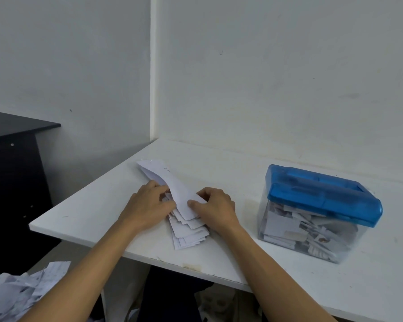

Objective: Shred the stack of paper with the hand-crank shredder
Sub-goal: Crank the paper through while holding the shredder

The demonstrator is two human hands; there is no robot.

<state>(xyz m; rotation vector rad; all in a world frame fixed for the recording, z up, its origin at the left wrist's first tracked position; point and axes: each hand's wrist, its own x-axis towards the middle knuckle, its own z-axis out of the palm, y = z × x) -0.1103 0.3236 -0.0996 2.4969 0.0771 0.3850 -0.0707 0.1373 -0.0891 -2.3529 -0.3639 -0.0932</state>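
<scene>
The stack of paper [188,233] lies on the white worktop [98,205] near its near edge, with its long axis running from that edge toward the far left corner. Its top sheet [179,194] is raised in a curve along the same line. The left hand [149,203], fingers curled, holds the stack at its left side, and the right hand [215,209] pinches the top sheet's right edge. The blue-lidded shredder [321,205] (its clear bin holding cut paper) stands well apart to the right, with bare worktop between them.
</scene>
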